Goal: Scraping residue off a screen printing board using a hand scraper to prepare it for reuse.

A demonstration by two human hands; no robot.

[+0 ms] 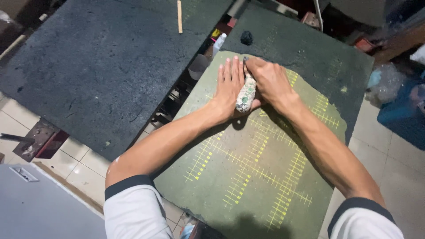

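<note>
My left hand [229, 86] lies flat, fingers spread, on the far end of a worn green cutting mat [248, 177] marked with yellow grid lines. My right hand [269, 79] is closed around a tool with a paint-speckled white and green handle [245, 97]; the handle sticks out toward me between the two hands. The tool's tip is pressed down near the mat's far edge and is mostly hidden under my fingers. Both forearms reach across the mat, and white sleeves with dark cuffs show at the bottom.
A dark green work surface [310, 44] lies under the mat, with a black lump [246, 38] on it. A second dark slab [102, 71] sits to the left with a wooden stick [179, 17]. A white bottle [218, 43] stands in the gap. Tiled floor [79, 163] below.
</note>
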